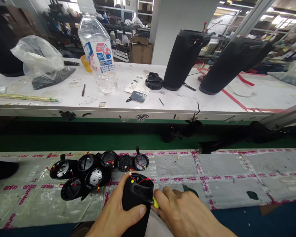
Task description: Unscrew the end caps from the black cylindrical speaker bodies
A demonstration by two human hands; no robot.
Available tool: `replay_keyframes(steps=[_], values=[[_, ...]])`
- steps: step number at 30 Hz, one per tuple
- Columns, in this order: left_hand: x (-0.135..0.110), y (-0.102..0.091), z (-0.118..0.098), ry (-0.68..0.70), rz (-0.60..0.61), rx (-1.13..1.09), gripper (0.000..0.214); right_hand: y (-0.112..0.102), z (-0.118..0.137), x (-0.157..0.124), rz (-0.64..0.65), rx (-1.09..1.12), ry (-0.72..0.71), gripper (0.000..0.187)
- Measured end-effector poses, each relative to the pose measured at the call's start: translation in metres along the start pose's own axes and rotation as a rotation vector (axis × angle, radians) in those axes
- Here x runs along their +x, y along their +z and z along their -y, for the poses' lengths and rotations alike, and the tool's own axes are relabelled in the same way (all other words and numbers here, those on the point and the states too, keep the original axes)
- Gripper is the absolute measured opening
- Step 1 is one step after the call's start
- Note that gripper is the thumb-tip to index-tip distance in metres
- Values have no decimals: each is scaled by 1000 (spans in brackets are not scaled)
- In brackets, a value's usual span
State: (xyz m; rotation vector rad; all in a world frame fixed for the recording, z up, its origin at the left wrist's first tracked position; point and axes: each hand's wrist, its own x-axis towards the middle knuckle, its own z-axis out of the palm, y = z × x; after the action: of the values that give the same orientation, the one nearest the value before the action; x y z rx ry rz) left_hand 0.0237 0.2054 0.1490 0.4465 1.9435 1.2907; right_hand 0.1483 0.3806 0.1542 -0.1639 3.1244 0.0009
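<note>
A black fabric-covered cylindrical speaker housing (137, 197) stands upright near my lap, tilted slightly. Red and yellow wire connectors poke out of its open top. My left hand (117, 212) is wrapped round its left side, thumb across the front. At the right of its rim, my right hand (181, 209) is closed on a small yellow tool (155, 202), mostly hidden by the fingers; its kind cannot be made out. Just beyond my left hand, several similar black housings (71, 187) lie grouped, with open ends and wires facing me.
The lower surface is covered with taped plastic sheeting (175, 194). Above it, a white shelf (88, 100) holds a water bottle (101, 56), a plastic bag (40, 56), a black part (154, 81) and tall black speaker housings (185, 59). Dark scraps (252, 195) lie at right.
</note>
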Motion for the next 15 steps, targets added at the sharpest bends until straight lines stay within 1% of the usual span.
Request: replay_keyframes(steps=[4,8,12,15], values=[[-3,5,-2,-19,-109,38,82,2,3,-1,-23,-26,20,27],[-2,6,1,-2,-103,43,82,4,3,-2,-34,-11,23,29],[-1,4,4,0,-74,-12,84,5,3,-3,-19,-24,27,28],[0,4,4,-3,-71,-9,84,3,3,-4,-4,-36,20,28]])
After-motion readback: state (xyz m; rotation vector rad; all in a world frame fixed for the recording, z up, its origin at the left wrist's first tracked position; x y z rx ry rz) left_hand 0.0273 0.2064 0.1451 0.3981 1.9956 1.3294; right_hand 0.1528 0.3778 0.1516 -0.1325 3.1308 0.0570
